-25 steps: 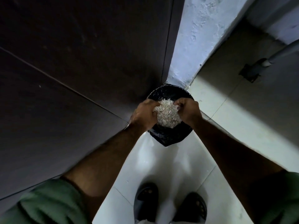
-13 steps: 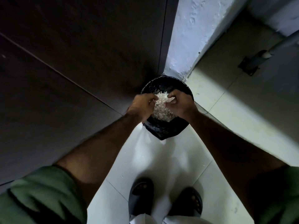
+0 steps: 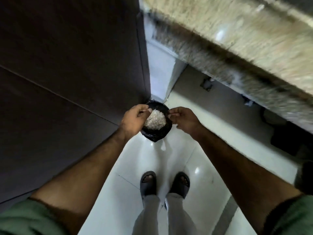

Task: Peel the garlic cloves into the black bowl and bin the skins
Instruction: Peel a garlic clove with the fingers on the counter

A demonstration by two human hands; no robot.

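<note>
Left hand [image 3: 133, 118] at 9 o'clock of the bin [image 3: 156, 134], fingers curled, thumb on fingertips; whether a scrap remains pinched, cannot tell. Garlic skins [image 3: 155, 119] heaped pale inside the black liner. Right hand [image 3: 183, 119] at 3 o'clock, likewise pinched. Both poised over the opening, likely so skins fall in. A stray flake lies on the floor [image 3: 211, 141] at 6 o'clock.

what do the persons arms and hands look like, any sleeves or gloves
Both arms are bare from the short green sleeves down. The left hand and right hand wear no gloves, and no rings, watch or bands are visible. Fine hair shows along both forearms.
</note>
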